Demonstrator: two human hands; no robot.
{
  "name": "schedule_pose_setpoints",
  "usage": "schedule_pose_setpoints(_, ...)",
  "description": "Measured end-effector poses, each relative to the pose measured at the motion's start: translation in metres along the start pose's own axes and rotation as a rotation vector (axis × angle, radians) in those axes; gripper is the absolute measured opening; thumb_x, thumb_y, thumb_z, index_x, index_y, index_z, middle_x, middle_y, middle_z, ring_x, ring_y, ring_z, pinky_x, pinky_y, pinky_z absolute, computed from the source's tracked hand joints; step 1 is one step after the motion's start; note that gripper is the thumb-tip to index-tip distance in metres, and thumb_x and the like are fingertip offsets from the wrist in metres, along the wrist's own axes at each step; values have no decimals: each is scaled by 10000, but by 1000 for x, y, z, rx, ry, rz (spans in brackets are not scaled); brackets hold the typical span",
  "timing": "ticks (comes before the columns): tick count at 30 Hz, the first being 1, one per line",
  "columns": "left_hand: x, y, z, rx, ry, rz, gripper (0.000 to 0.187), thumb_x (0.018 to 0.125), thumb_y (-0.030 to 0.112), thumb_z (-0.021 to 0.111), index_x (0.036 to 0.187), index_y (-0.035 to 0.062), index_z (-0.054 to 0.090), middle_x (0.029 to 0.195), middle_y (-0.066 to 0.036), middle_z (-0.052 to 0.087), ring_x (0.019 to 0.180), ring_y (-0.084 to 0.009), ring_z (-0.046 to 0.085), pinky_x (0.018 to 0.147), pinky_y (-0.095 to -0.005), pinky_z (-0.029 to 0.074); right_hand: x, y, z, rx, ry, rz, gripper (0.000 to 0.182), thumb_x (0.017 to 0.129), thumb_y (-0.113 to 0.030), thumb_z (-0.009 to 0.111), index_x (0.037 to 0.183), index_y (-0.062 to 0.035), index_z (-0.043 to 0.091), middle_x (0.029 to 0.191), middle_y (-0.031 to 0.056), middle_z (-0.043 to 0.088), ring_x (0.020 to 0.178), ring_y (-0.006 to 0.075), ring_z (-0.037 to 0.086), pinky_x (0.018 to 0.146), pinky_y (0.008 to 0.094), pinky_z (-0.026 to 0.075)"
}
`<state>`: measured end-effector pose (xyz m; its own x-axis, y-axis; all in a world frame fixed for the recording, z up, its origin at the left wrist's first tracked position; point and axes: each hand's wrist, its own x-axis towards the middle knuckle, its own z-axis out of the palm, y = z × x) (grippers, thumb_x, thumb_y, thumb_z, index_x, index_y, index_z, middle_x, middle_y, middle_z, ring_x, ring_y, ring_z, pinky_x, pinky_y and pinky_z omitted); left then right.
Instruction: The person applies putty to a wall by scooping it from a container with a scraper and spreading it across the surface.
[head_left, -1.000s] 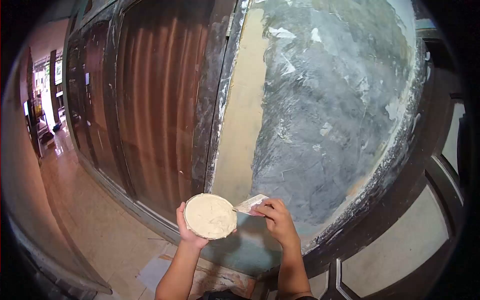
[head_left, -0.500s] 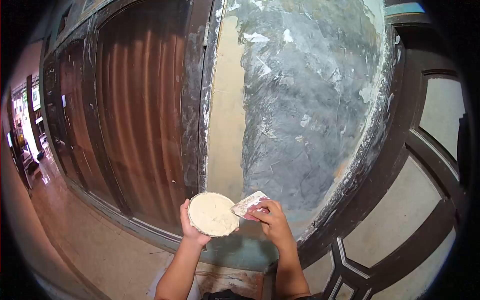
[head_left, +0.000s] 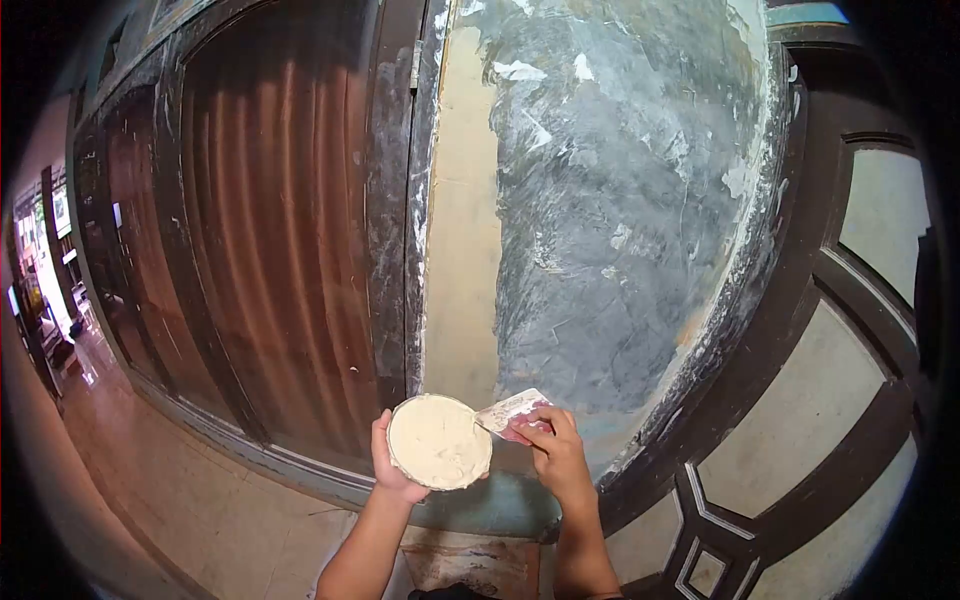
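Reddish curtains [head_left: 280, 230] hang in the dark-framed panel at the far left. Next in order, the left hand [head_left: 398, 478] supports a round container [head_left: 440, 484] of cream-coloured paste [head_left: 435, 440], its open face turned toward the viewer; the thumb lies along the near-left rim, and the remaining fingers are largely hidden underneath, so their spacing cannot be told. Above the container, a cream strip [head_left: 462, 240] runs upright beside the dark frame [head_left: 390, 200]. Immediately right of the container is a flat scraper [head_left: 510, 408], its whitish blade reaching leftward from the right hand [head_left: 562, 462], one corner at the container's right rim; actual contact cannot be confirmed. The right fingers are closed on the scraper's reddish part, thumb and fingertips pinching it. The scraper's line runs roughly sideways, across the upright strip, and the paste lies to the left of the right fingertips. The left hand is nearer the paste. Beyond stand the patchy grey wall [head_left: 610, 230] and, far right, a dark panelled door [head_left: 800, 330].
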<state>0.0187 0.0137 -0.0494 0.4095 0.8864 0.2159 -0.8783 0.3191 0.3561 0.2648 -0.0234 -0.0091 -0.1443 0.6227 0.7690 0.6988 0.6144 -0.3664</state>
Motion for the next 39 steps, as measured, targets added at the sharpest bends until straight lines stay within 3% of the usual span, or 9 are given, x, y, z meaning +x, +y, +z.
schedule_pose_setpoints(10, 12, 1, 8, -233, -154, -82, 872, 980, 721, 358, 1532, 61, 496, 1534, -219, 540, 1357, -471, 559, 1119, -645, 463, 25, 4, 12, -27, 137, 14, 393, 802, 123, 670, 1108, -77, 813, 1123, 112, 677, 1062, 331, 608, 902, 400, 550)
schedule_pose_setpoints(15, 28, 9, 3, 95, 2, 25, 859, 985, 712, 344, 1534, 69, 496, 1534, -218, 540, 1352, -481, 555, 1104, -668, 459, 110, 4, -22, -168, 124, -232, 312, 819, 45, 650, 1057, -129, 748, 1075, 28, 702, 1038, 266, 617, 924, 401, 375)
schedule_pose_setpoints(16, 31, 15, 4, 66, -4, 24, 858, 986, 710, 338, 1534, 68, 496, 1532, -218, 543, 1350, -486, 555, 1103, -672, 458, 140, 0, -40, -112, 72, -271, 286, 811, 40, 657, 1048, -108, 718, 1045, 52, 688, 1038, 260, 623, 939, 406, 375)
schedule_pose_setpoints(17, 34, 21, 4, 79, -22, 35, 878, 972, 750, 356, 1564, 114, 483, 1577, -221, 493, 1384, -546, 495, 1039, -852, 367, 169, -1, -58, -123, 21, -291, 237, 852, 33, 655, 1063, -70, 689, 1029, 96, 673, 1004, 297, 633, 923, 416, 423)
schedule_pose_setpoints(23, 44, 56, 13, 261, -13, 267, 828, 960, 763, 345, 1540, 191, 492, 1589, -211, 464, 1362, -608, 466, 941, -941, 338, 362, -31, -131, -94, 317, -366, 404, 898, -287, 820, 1096, 23, 651, 952, 227, 732, 855, 354, 719, 791, 416, 561)
schedule_pose_setpoints(26, 45, 65, 8, 236, 55, 345, 837, 965, 753, 354, 1486, 128, 551, 1520, -207, 547, 1303, -557, 549, 998, -813, 447, 442, -35, -140, -198, 339, -410, 561, 840, -458, 845, 1117, 2, 684, 997, 243, 752, 916, 408, 730, 838, 452, 560)
schedule_pose_setpoints(28, 48, 73, -10, -216, -60, 297, 847, 965, 753, 358, 1463, 103, 576, 1483, -201, 586, 1282, -534, 579, 1013, -762, 476, 484, -37, -133, -338, 382, -408, 642, 829, -561, 816, 1153, -22, 690, 1013, 221, 756, 968, 402, 721, 911, 516, 507)
schedule_pose_setpoints(30, 49, 74, -7, 115, 92, 373, 826, 967, 751, 356, 1461, 128, 583, 1475, -187, 594, 1288, -494, 593, 1018, -752, 480, 508, -42, -124, -455, 419, -382, 669, 823, -613, 795, 1172, -51, 692, 1030, 197, 759, 1002, 390, 712, 948, 566, 448)
schedule_pose_setpoints(39, 60, 87, -13, 71, 543, 543, 805, 961, 687, 476, 1467, 70, 582, 1440, -186, 639, 1318, -434, 601, 1110, -636, 491, 552, -51, -128, -518, 520, -474, 642, 834, -605, 791, 1118, -36, 698, 993, 208, 765, 956, 400, 728, 940, 572, 442)
